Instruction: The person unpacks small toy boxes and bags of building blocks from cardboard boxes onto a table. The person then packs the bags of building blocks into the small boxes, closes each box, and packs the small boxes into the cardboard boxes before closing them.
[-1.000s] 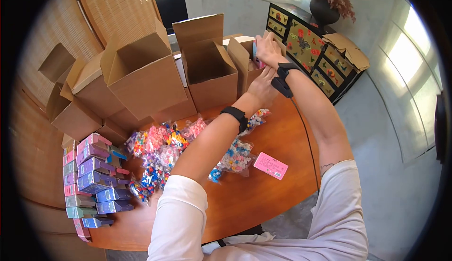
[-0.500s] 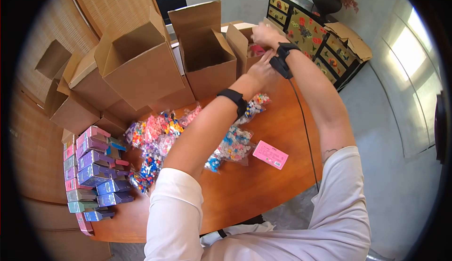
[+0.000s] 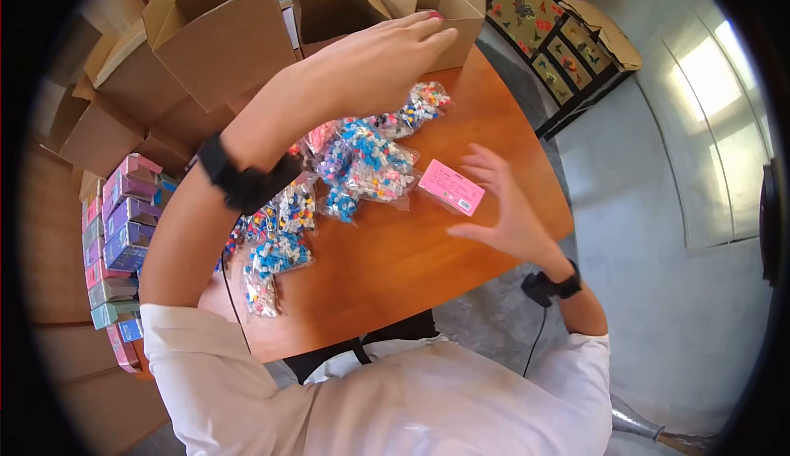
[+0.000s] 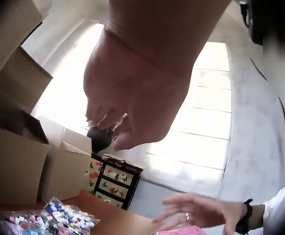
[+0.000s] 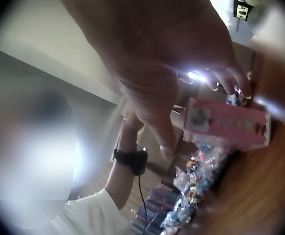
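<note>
My right hand [image 3: 510,213] hovers beside a small pink box [image 3: 452,187], thumb and fingers spread wide around its near right end. In the right wrist view the pink box [image 5: 228,123] lies past the fingertips, with nothing in the grasp. Raised over the bags, my left hand [image 3: 370,65] holds nothing; its fingers hang loosely in the left wrist view. Below it, clear bags of coloured small pieces [image 3: 374,160] are heaped on the wooden table [image 3: 370,267].
Open cardboard boxes [image 3: 222,53] line the far side of the table. Stacked small coloured boxes [image 3: 127,234] stand at the left edge. A cable [image 3: 536,342] hangs from my right wrist. A black cabinet with painted drawers [image 3: 527,11] stands beyond the table.
Both hands have left the far right cardboard box. My right hand has come back toward the pink box with fingers spread; my left has lifted and moved left. The head view has tilted down.
</note>
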Tool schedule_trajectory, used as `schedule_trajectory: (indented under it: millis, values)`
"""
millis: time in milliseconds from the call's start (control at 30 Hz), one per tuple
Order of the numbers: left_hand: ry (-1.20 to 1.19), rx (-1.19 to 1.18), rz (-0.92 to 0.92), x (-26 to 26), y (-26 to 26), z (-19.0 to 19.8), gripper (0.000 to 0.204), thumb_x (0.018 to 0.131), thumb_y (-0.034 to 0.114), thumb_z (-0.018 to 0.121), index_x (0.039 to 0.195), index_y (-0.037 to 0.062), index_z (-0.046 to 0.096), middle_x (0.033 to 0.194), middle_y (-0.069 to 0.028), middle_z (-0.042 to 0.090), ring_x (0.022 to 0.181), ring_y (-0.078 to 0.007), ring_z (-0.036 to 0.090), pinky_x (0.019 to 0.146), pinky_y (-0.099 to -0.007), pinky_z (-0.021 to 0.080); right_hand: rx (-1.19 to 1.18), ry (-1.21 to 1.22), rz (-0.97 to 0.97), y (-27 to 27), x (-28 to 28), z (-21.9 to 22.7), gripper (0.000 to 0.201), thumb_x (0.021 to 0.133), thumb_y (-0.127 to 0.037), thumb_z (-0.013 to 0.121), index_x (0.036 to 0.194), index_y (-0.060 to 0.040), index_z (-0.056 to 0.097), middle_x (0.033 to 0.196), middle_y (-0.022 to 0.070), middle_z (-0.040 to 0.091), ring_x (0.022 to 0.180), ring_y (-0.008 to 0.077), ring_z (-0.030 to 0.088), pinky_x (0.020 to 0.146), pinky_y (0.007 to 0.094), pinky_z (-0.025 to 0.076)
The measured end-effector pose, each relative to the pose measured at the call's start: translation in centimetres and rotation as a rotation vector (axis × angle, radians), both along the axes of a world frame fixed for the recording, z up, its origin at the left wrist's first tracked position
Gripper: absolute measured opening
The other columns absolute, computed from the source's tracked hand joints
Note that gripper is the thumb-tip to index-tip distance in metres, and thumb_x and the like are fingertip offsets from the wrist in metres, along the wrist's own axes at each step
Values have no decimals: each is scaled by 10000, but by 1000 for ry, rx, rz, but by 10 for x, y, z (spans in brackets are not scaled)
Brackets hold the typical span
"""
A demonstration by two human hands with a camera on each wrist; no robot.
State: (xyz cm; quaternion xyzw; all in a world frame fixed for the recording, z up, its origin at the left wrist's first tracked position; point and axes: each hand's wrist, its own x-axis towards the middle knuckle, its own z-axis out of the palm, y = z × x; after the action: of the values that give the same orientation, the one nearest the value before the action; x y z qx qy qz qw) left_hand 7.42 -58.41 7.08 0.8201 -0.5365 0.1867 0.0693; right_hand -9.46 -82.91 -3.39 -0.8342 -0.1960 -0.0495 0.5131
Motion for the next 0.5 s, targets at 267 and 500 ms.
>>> schedule_trajectory:
  millis: [267, 500]
  values:
    - [83, 62, 281, -138, 78, 64, 650, 912, -69, 550, 1541, 43, 431, 1554, -188, 468, 1435, -375, 444, 1178, -445, 394, 15, -118, -84, -13, 55, 41, 499, 869, -108, 815, 1260, -13, 521, 1133, 132, 723, 1057, 221, 728, 928, 367, 578]
    - [313, -94, 743, -253, 165, 59, 588, 961, -11, 545, 1537, 48, 442, 1543, -187, 488, 1431, -387, 454, 1172, -449, 385, -300, -565, -393, -33, 259, 141, 574, 902, -331, 790, 1308, -14, 537, 1215, 215, 670, 1089, 334, 710, 897, 392, 574]
